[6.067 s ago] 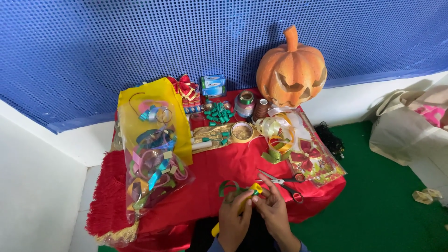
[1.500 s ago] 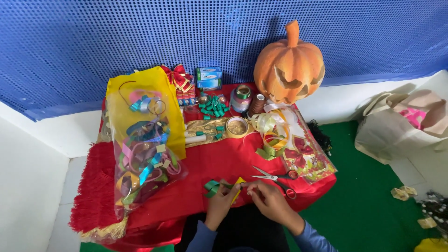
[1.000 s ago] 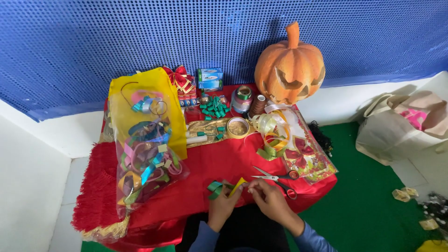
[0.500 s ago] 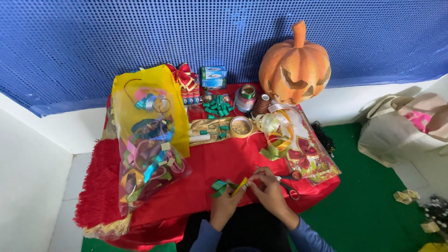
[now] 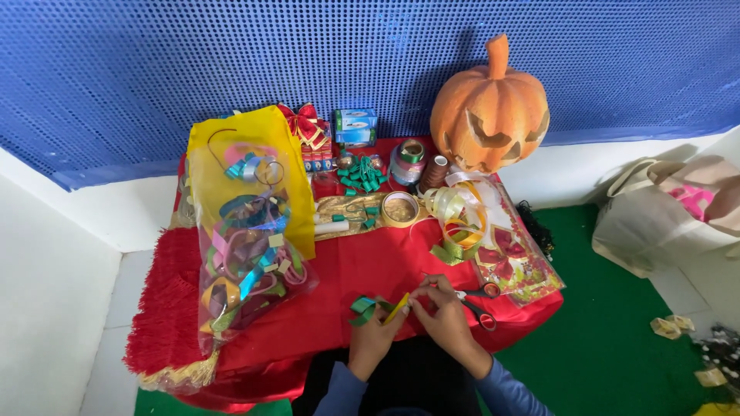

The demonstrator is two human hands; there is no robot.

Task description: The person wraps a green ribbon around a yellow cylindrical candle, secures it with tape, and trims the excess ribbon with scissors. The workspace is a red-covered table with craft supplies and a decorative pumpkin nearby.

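At the near edge of a small table under a red cloth [image 5: 362, 266], my left hand [image 5: 375, 337] pinches a folded piece of green ribbon [image 5: 362, 307]. My right hand [image 5: 441, 314] meets it from the right, fingers closed on a thin yellow strip [image 5: 398, 307] that crosses between both hands. Red-handled scissors [image 5: 479, 302] lie on the cloth just right of my right hand.
A big clear bag with a yellow top, full of coloured ribbon loops [image 5: 245, 235], lies on the left. A carved orange pumpkin [image 5: 489, 108] stands at the back right. Ribbon spools [image 5: 408, 160], a tape roll [image 5: 400, 209] and a printed packet [image 5: 509, 258] fill the rest. A beige bag [image 5: 667, 216] sits on the green floor.
My hands stay at the table's near edge and keep working the green ribbon and yellow strip. The view shifted slightly; nothing else on the table moved.
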